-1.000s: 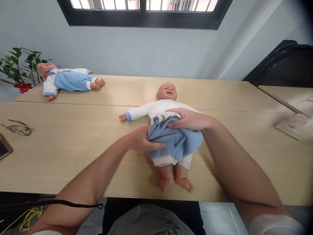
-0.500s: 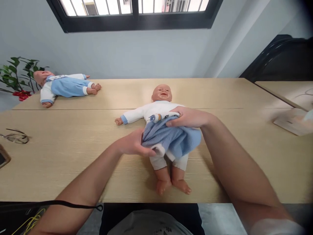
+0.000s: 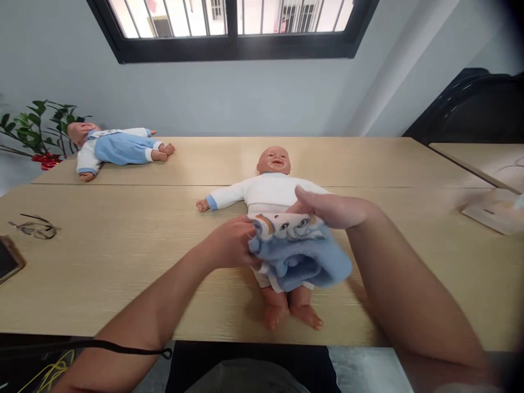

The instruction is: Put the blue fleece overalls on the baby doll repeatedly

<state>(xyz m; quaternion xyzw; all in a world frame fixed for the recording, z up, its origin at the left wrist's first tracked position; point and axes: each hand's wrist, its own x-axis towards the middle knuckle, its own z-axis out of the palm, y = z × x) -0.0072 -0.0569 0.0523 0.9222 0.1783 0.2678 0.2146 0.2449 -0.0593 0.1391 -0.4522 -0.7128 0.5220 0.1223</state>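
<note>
As left hand (image 3: 231,244) clasps garment (image 3: 315,251), right hand (image 3: 344,211) with unclear grip, pale table (image 3: 135,240), window (image 3: 232,33).

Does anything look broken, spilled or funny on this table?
Nothing looks spilled or broken. Only the blue cloth looks a bit odd: it's bunched up between the left hand and right hand, over the near doll, while the far doll is neatly dressed in blue and white.
</note>
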